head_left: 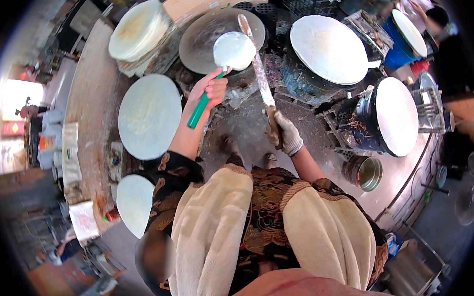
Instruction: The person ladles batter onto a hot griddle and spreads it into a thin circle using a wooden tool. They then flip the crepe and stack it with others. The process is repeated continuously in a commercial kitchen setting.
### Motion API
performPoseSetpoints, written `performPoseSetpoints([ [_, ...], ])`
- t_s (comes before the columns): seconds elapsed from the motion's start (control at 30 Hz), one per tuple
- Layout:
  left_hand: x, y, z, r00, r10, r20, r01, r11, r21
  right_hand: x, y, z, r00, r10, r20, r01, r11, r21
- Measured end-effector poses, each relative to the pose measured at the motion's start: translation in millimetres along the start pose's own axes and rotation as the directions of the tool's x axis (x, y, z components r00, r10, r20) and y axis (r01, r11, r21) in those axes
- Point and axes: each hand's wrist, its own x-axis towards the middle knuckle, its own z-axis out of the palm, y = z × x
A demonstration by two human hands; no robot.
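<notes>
My bare left hand [210,91] is closed around the green handle of a ladle [198,113]. White batter [235,50] fills the ladle's bowl, which hangs over a bare grey-brown round griddle [199,46]. In a pale work glove, my right hand [288,133] grips the brown handle of a long flat spatula [260,77]. Its narrow blade is smeared with white and reaches up beside the ladle, its tip over the griddle. Whether the blade touches the griddle, I cannot tell.
Thin round sheets form a stack [136,32] at the far left. White-covered round griddles surround me: one far right [328,49], one right [396,117], two left [149,116]. A metal can [369,174] stands on the floor. A blue drum [400,52] and another person are farther right.
</notes>
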Motion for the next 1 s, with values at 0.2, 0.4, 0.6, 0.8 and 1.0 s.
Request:
performPoseSetpoints([
  [0.2,132,104,-23,0.984,-0.175,0.023,0.177,0.981,-0.084,93,-43,1,0.946,-0.184,-0.268,0.166,0.982,-0.088],
  [0.4,206,174,-64,0.913,0.164,-0.373,0.09,0.812,0.577,158,-42,17,0.769,-0.319,-0.555,0.105,0.918,-0.382],
  [0.6,190,231,-90,0.868,0.49,-0.086,0.129,-0.056,0.99,141,-17,21,0.606,-0.514,-0.608,-0.019,0.754,-0.657],
  [0.8,166,273,-92,0.926,0.164,0.34,-0.046,-0.845,0.533,181,-48,74,0.705,-0.391,-0.591,-0.058,0.799,-0.598],
  [1.0,161,291,-114,0.862,0.38,0.337,0.155,-0.829,0.537,251,-53,111,0.765,-0.308,-0.565,0.04,0.899,-0.437],
])
